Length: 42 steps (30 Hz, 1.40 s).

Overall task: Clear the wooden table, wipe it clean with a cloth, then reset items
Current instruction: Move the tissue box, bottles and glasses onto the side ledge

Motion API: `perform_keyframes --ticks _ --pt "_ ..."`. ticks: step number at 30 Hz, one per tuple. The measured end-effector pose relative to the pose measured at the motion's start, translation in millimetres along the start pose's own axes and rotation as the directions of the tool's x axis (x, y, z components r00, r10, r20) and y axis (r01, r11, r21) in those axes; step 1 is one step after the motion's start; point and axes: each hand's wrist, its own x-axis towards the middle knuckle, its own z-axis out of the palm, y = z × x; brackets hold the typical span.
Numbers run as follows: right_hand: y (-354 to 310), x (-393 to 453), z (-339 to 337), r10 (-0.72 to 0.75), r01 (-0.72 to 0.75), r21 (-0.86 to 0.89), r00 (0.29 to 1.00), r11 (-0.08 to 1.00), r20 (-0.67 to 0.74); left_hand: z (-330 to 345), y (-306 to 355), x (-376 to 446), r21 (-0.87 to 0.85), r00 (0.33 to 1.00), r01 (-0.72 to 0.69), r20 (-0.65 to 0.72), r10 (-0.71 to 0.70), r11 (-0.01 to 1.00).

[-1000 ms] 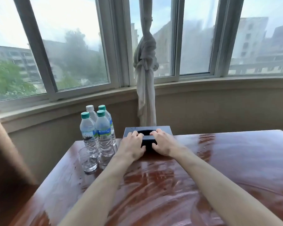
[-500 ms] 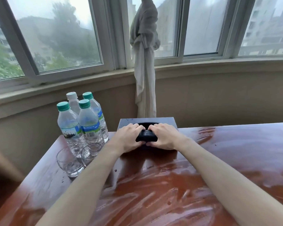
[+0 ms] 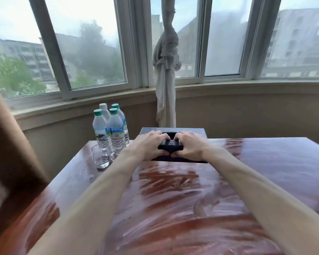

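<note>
The surface (image 3: 173,208) shows broad wet swirls across its wood, so I judge the wiping done and the resetting step in hand. A dark box (image 3: 173,130) with an opening in its top stands at the middle of the far edge, and both hands are on it. The left hand (image 3: 149,147) and the right hand (image 3: 190,147) each curl round one end of a small black object (image 3: 170,145) that rests on top of the box, near its front; it looks like a remote or some similar device, though the picture is too soft to be sure. Each grip is closed round its end of the object, thumbs toward the person and fingers over the top. Whether the object is resting fully on the box or lifted just off it, I cannot tell.

At the far left corner four water bottles (image 3: 110,129) stand upright in a tight cluster, and a clear glass (image 3: 100,159) stands just in front of them, nearer the left edge. These look already set back.

The next move, as I judge it, is to square the black object on the box or seat it by the opening, then let go with both hands without nudging the box off the far edge. The wet surface may let the box slide, so a light, even pressure seems called for.
</note>
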Motion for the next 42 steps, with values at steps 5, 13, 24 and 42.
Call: perform_keyframes --ticks 5,13,24,42 --pt "-45 -74 -6 -0.089 0.092 0.043 0.994 0.995 -0.065 -7 20 -86 -0.089 0.999 -0.001 -0.051 -0.003 0.996" --pt "-166 -88 15 -0.270 0.280 0.117 0.958 0.953 -0.094 -41 -18 -221 0.026 0.984 0.174 -0.041 -0.173 0.984" --pt "-392 48 58 -0.441 0.442 0.093 0.897 0.892 -0.024 -71 -218 -333 0.106 0.863 0.503 -0.001 -0.505 0.858" --pt "-535 295 324 -0.331 0.308 0.123 0.892 0.943 0.308 151 -535 -328 0.141 0.815 0.535 0.173 -0.553 0.833"
